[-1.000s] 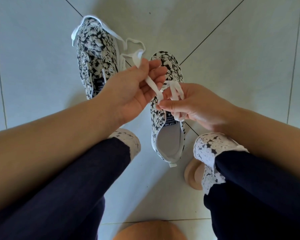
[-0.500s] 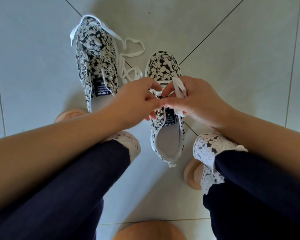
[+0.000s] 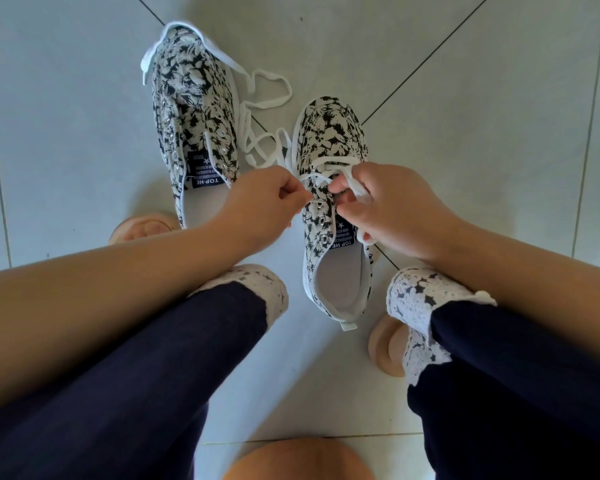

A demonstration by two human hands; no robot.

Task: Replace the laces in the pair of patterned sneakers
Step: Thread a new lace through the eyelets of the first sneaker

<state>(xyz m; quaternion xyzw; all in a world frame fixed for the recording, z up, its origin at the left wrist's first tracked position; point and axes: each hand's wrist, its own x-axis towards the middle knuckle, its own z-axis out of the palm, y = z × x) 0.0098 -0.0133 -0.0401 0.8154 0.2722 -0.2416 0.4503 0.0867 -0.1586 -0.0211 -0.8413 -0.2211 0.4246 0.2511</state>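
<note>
Two black-and-white floral sneakers stand on the tiled floor. The left sneaker (image 3: 193,109) has bare eyelets, and a loose white lace (image 3: 257,98) lies over its toe and on the floor beside it. The right sneaker (image 3: 329,143) has a white lace (image 3: 326,171) threaded through its upper eyelets. My left hand (image 3: 260,206) pinches one end of that lace at the left eyelet row. My right hand (image 3: 392,206) grips the other end, which loops over its fingers above the tongue.
The floor is pale grey tile (image 3: 482,116) with dark grout lines. My knees in dark trousers with white lace cuffs (image 3: 420,306) frame the right sneaker. My bare feet (image 3: 385,344) rest on the tile near both shoes' heels.
My left hand has come down from a raised pull to the eyelets. Both hands have drawn slightly apart, and the lace now lies crossed over the right sneaker's upper eyelets.
</note>
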